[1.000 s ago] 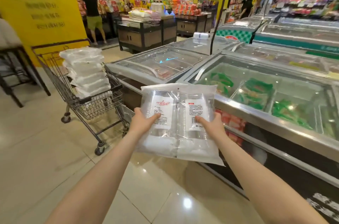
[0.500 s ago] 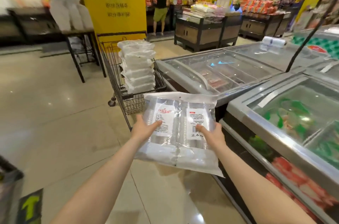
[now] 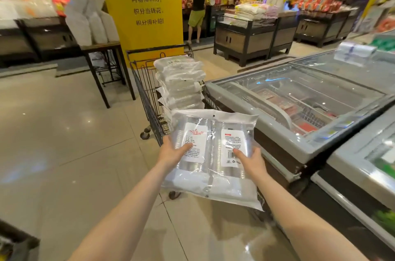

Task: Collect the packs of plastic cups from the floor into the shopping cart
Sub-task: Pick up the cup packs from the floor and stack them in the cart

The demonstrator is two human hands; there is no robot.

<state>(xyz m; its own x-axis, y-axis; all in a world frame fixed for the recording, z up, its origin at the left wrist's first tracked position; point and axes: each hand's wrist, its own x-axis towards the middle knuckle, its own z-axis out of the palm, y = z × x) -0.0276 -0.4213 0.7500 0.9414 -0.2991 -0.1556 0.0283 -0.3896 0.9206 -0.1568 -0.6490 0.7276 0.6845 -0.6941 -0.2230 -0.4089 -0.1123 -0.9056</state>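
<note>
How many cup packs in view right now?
About 7: one held flat between the left hand and right hand, the held pack; roughly six in the stack in the shopping cart. The held pack may hide lower ones.

We stand on a glossy beige tiled floor point(image 3: 53, 143) that mirrors the ceiling lights, with glass-topped chest freezers point(image 3: 299, 98) right of our hands, a yellow pillar point(image 3: 145, 10) ahead, and wooden display stands point(image 3: 252, 40) beyond.
</note>
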